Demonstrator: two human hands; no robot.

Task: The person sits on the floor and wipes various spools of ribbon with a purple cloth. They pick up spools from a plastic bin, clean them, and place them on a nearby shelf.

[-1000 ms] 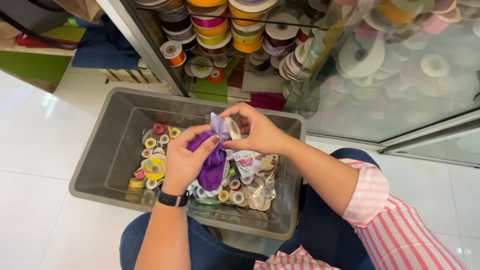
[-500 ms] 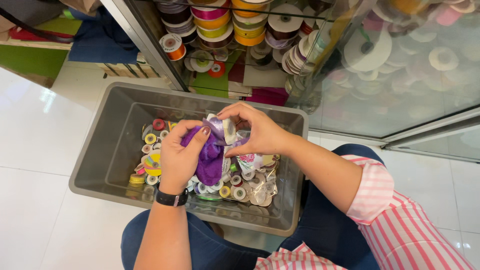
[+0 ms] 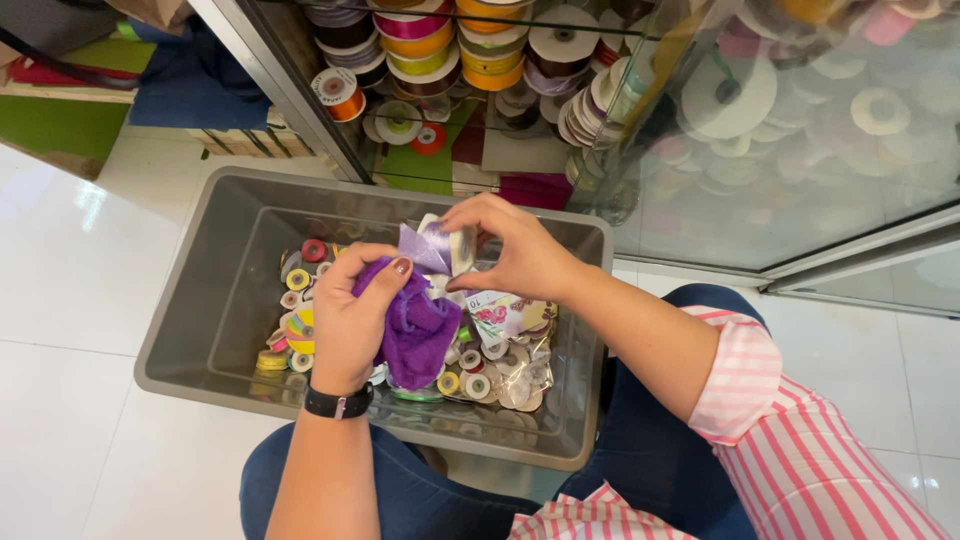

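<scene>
My left hand (image 3: 350,320) grips a purple cloth (image 3: 420,335) bunched over a grey plastic bin (image 3: 215,300). My right hand (image 3: 505,250) pinches a small ribbon spool with lilac ribbon (image 3: 440,245) just above the cloth, next to the left thumb. Both hands hover over the bin, which holds several small ribbon spools (image 3: 300,325) and clear packets with floral print (image 3: 505,315). A black watch sits on my left wrist.
A glass display cabinet (image 3: 700,130) full of stacked ribbon rolls (image 3: 420,40) stands right behind the bin, its glass door to the right. White tile floor (image 3: 60,300) lies to the left. My knees in blue jeans are under the bin's near edge.
Both hands with the cloth and spool have stayed together over the bin, shifting slightly; the right fingers have turned the spool against the cloth.
</scene>
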